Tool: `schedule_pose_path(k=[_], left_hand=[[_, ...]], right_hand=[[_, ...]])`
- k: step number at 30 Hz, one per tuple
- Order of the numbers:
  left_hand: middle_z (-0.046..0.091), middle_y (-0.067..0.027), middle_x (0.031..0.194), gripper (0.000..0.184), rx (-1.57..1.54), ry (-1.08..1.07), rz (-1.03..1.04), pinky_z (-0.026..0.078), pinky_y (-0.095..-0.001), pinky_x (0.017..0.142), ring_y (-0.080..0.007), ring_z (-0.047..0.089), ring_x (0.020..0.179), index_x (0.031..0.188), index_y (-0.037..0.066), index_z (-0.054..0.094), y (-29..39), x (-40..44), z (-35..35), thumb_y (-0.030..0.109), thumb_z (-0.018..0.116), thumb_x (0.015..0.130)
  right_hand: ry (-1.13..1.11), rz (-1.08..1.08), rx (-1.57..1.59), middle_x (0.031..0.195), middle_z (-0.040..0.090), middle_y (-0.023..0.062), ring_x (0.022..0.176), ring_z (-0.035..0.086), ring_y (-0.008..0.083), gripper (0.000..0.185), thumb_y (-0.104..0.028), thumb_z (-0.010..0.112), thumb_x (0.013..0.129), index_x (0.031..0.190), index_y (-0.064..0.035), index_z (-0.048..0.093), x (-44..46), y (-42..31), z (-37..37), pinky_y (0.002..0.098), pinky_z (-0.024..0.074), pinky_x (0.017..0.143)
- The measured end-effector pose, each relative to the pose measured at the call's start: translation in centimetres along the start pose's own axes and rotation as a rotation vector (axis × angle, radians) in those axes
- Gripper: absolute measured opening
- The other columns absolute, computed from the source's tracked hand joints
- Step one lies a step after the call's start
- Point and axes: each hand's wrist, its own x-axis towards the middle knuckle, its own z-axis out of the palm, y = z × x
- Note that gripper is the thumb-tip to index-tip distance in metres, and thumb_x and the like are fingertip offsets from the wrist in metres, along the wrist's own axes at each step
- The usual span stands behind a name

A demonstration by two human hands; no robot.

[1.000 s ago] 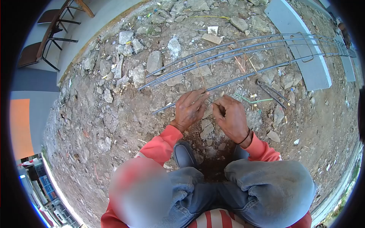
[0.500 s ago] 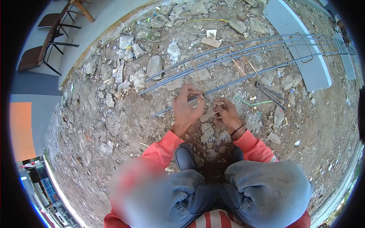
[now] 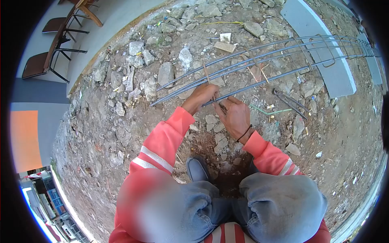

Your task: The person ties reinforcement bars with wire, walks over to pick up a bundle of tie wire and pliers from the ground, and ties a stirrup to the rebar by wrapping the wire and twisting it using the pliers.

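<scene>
Long steel bars (image 3: 259, 82) run from the middle of the view to the upper right, joined by bent wire rings. My left hand (image 3: 204, 95) is closed around the near bars, where a rusty stirrup (image 3: 206, 73) crosses them; its fingertips are partly hidden. Just to its right, my right hand (image 3: 235, 116) has its fingers pinched at the nearest bar's lower side. What lies between those fingers is too small to make out. Pincers (image 3: 288, 102) with dark handles rest on the ground right of my right hand, beside a green strip (image 3: 270, 111).
Grey boards (image 3: 324, 52) lie under the bars at the upper right. Broken stones (image 3: 165, 74) and rubble cover the ground. Brown chairs (image 3: 35, 65) stand on a paved floor at the upper left. My shoe (image 3: 198, 168) is below my hands.
My left hand has moved up onto the bars, its arm reaching further forward. My right hand has shifted slightly left and up to the nearest bar. The stirrup has tilted a little.
</scene>
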Motion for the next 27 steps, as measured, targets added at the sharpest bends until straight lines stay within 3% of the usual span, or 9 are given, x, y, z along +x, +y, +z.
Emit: schedule_pose_path(k=[3, 8, 11, 16, 20, 22, 23, 25, 27], left_hand=[[0.056, -0.0090, 0.079, 0.024, -0.058, -0.115, -0.107, 0.035, -0.0311, 0.064, -0.0172, 0.045, 0.067, 0.082, 0.001, 0.062, 0.2, -0.2, -0.4, 0.023, 0.055, 0.076], [0.057, -0.0095, 0.078, 0.022, -0.212, -0.193, -0.128, 0.043, -0.0311, 0.063, -0.0182, 0.054, 0.070, 0.085, 0.002, 0.060, -2.5, 0.8, 0.0, 0.023, 0.057, 0.078], [0.060, -0.0124, 0.085, 0.024, -0.349, -0.252, -0.072, 0.051, -0.0339, 0.062, -0.0230, 0.063, 0.073, 0.089, 0.000, 0.061, -1.3, -0.4, -0.6, 0.022, 0.058, 0.081], [0.064, -0.0154, 0.095, 0.020, -0.371, -0.306, -0.066, 0.053, -0.0395, 0.079, -0.0288, 0.068, 0.088, 0.093, -0.002, 0.056, -2.4, 0.9, -0.9, 0.017, 0.055, 0.087], [0.066, -0.0196, 0.099, 0.016, -0.476, -0.370, -0.025, 0.055, -0.0361, 0.073, -0.0279, 0.068, 0.088, 0.093, -0.002, 0.052, -2.2, 1.4, -1.3, 0.012, 0.054, 0.086], [0.066, -0.0206, 0.099, 0.014, -0.447, -0.390, -0.023, 0.055, -0.0351, 0.073, -0.0276, 0.068, 0.088, 0.093, -0.001, 0.051, -2.3, 2.3, -1.0, 0.010, 0.054, 0.085], [0.066, -0.0216, 0.099, 0.013, -0.417, -0.393, -0.027, 0.055, -0.0341, 0.073, -0.0273, 0.068, 0.089, 0.093, -0.001, 0.050, -2.9, 2.3, -1.3, 0.008, 0.054, 0.083], [0.065, -0.0220, 0.099, 0.012, -0.434, -0.340, -0.050, 0.054, -0.0327, 0.072, -0.0269, 0.068, 0.090, 0.092, -0.001, 0.051, -3.2, 2.2, -0.7, 0.006, 0.052, 0.081], [0.064, -0.0207, 0.099, 0.015, -0.414, -0.295, -0.061, 0.055, -0.0334, 0.073, -0.0280, 0.068, 0.092, 0.093, 0.000, 0.049, -2.8, 1.9, -0.7, 0.006, 0.052, 0.081]], right_hand=[[0.011, -0.004, 0.059, 0.066, 0.060, 0.0113, 0.055, 0.060, 0.0243, 0.019, -0.021, 0.069, 0.087, 0.083, -0.0028, 0.069, -0.4, 0.0, 0.6, 0.0390, 0.0480, 0.052], [-0.356, 0.688, 1.045, 0.075, 0.067, 0.0111, 0.064, 0.063, 0.0142, 0.042, -0.036, 0.064, 0.094, 0.086, 0.0043, 0.068, -2.0, 1.3, 0.7, 0.0327, 0.0492, 0.057], [-0.577, 0.589, 1.020, 0.078, 0.069, 0.0076, 0.076, 0.067, 0.0166, 0.049, -0.040, 0.058, 0.097, 0.081, 0.0060, 0.067, -3.2, 5.7, -1.2, 0.0339, 0.0539, 0.069], [-0.541, 0.331, -0.510, 0.086, 0.068, 0.0186, 0.086, 0.065, 0.0399, 0.034, -0.040, 0.068, 0.083, 0.096, -0.0086, 0.066, -12.2, 11.8, -10.3, 0.0510, 0.0498, 0.078], [-1.083, 0.658, -0.541, 0.095, 0.070, 0.0187, 0.093, 0.067, 0.0350, 0.038, -0.036, 0.070, 0.081, 0.107, -0.0094, 0.067, -20.2, 14.9, -17.2, 0.0479, 0.0517, 0.084], [-0.924, 0.800, -0.273, 0.096, 0.070, 0.0180, 0.096, 0.067, 0.0336, 0.037, -0.035, 0.072, 0.078, 0.103, -0.0077, 0.068, -20.7, 15.3, -18.9, 0.0481, 0.0517, 0.085], [-0.480, 0.814, -0.190, 0.098, 0.069, 0.0158, 0.093, 0.067, 0.0329, 0.032, -0.025, 0.071, 0.081, 0.104, -0.0032, 0.065, -18.7, 15.2, -19.9, 0.0455, 0.0522, 0.083], [-0.175, 0.272, -0.386, 0.110, 0.064, 0.0192, 0.100, 0.061, 0.0380, 0.036, -0.019, 0.066, 0.087, 0.118, -0.0027, 0.059, -15.7, 17.4, -19.2, 0.0462, 0.0470, 0.089], [-0.104, 0.190, -0.478, 0.124, 0.056, 0.0215, 0.114, 0.052, 0.0403, 0.048, -0.021, 0.064, 0.090, 0.132, -0.0054, 0.049, -11.4, 19.1, -17.9, 0.0473, 0.0420, 0.096]])
